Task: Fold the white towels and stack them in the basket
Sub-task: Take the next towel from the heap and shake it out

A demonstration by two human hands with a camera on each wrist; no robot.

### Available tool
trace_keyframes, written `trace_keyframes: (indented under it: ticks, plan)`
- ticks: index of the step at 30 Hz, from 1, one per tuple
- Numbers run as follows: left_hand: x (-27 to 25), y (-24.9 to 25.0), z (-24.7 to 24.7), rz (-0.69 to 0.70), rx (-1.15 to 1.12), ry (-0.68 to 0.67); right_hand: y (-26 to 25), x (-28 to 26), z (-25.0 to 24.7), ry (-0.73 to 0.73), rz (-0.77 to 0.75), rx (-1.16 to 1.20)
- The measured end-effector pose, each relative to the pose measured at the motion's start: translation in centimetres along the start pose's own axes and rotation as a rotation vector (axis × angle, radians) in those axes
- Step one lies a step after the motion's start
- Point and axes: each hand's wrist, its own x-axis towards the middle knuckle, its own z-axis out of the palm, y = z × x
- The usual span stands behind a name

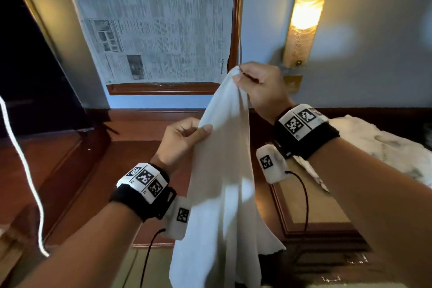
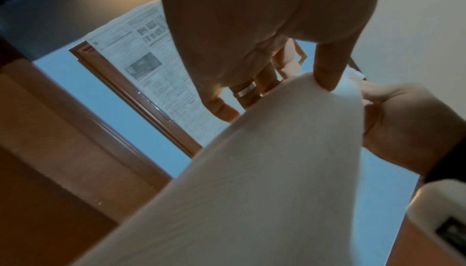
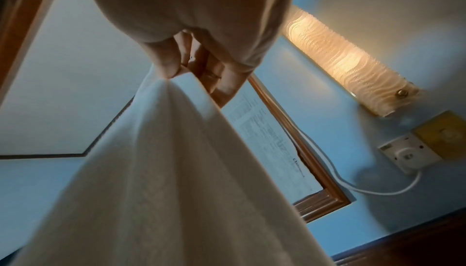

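While the towel (image 1: 219, 184) hangs in the air in front of the person, both hands pinch its upper edge. Right hand (image 1: 261, 89): raised highest, thumb and curled fingers pinching the top corner of the towel, near the lower right corner of the wooden frame (image 1: 163, 89). Right wrist view confirms it: thumb (image 3: 163, 61) pressed onto bunched cloth, fabric fanning downward from the pinch. Left hand (image 1: 180, 140): lower and to the left, thumb on the near face of the towel's left edge, fingers curled behind. Left wrist view shows the thumb (image 2: 327, 71) tip on the cloth rim and a ring (image 2: 246, 91) on one curled finger.

Towel drapes loose and unfolded from the two grips, bottom hem ragged, falling below the forearms and out of the head view at the bottom.

Newspaper (image 1: 152, 21) covers the framed opening behind. Lit wall lamp (image 1: 306, 11) to the right of the frame; under it a yellow plate (image 3: 443, 136) and a white socket (image 3: 411, 154) with a cord. White crumpled cloth (image 1: 383, 147) lies at right on a dark wooden surface (image 1: 311, 213), beyond the right forearm. Both wrists carry black bands with printed markers. White cord (image 1: 23, 170) hangs at far left.
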Motion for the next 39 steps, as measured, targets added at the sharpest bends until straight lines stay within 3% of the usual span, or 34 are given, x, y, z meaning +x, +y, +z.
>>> trace_keyframes:
  ticks: [4,8,10,12,14,16,19,21,23,26,29,31,35,39]
  plan:
    - [-0.6,-3.5,0.1,-0.038,0.048,-0.014,2.4,1.3,-2.6,0.081,0.09,0.071]
    - [-1.9,-7.4,0.0,-0.188,0.278,-0.177,4.3,0.8,-5.5,0.175,0.143,0.115]
    - [-2.5,-8.5,0.1,-0.271,0.339,-0.255,5.5,0.2,-6.8,0.173,0.178,0.112]
    - [-2.2,-9.1,0.5,-0.269,0.436,-0.249,6.8,-1.0,-7.6,0.126,0.191,0.053]
    - [-1.5,-8.9,1.3,-0.18,0.626,-0.174,7.6,-2.5,-8.1,0.042,0.166,-0.017]
    - [-0.8,-8.0,2.7,-0.121,0.754,-0.107,7.3,-4.1,-8.2,-0.134,0.129,-0.062]
    - [-0.1,-6.2,5.5,-0.055,0.812,-0.063,6.5,-7.1,-7.5,-0.519,0.118,-0.136]
    - [0.4,-5.0,7.4,-0.007,0.845,-0.048,6.7,-9.3,-6.3,-0.688,0.024,-0.163]
    - [0.4,-4.0,9.0,0.034,0.857,-0.046,7.5,-11.5,-5.0,-0.802,0.093,-0.125]
    - [-0.1,-3.5,10.3,0.066,0.779,-0.016,8.6,-13.0,-4.0,-0.702,0.072,-0.098]
    - [-1.4,-3.6,10.8,0.014,0.427,0.015,8.3,-12.0,-4.4,-0.588,-0.055,-0.2]
    - [-2.6,-4.3,10.1,-0.046,0.257,0.005,7.7,-10.6,-4.8,-0.519,-0.055,-0.203]
    - [-5.3,-6.0,7.5,-0.194,0.264,-0.089,6.9,-7.9,-5.7,-0.405,0.041,-0.169]
    - [-7.0,-8.0,5.9,-0.276,0.341,-0.05,6.4,-5.8,-6.3,-0.242,0.146,-0.087]
